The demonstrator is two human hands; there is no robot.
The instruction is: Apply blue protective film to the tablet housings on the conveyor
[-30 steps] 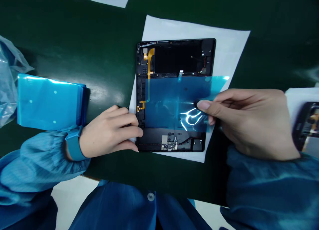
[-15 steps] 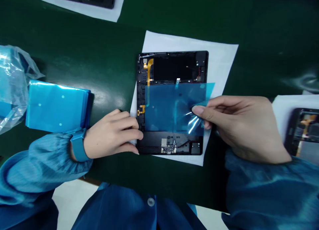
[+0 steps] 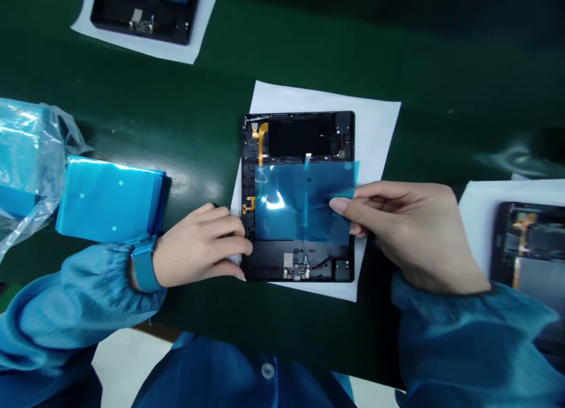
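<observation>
An opened tablet [image 3: 318, 269] lies in front of me with its circuit parts and orange ribbon cables showing. Across its middle rests a clear blue film sheet [image 3: 282, 219], its right side overhanging the tablet's edge slightly. My right hand [image 3: 397, 225] pinches that film at its right edge between thumb and fingers. At the tablet's lower left edge, my left hand [image 3: 207, 243] grips the frame with curled fingers, the thumb near the corner. White paper [image 3: 375, 137] lies beneath the tablet.
On the left sits a stack of blue film sheets [image 3: 110, 199], beside a clear plastic bag [image 3: 26, 166] holding more blue material. Another opened tablet [image 3: 145, 28] lies on paper at upper left. A further opened tablet [image 3: 529, 237] is at right. All rest on the green table [image 3: 198, 119].
My right hand has drawn slightly left with the film, whose right side now overhangs the tablet less. The whole view has shifted a little; my left hand stays at the tablet's edge.
</observation>
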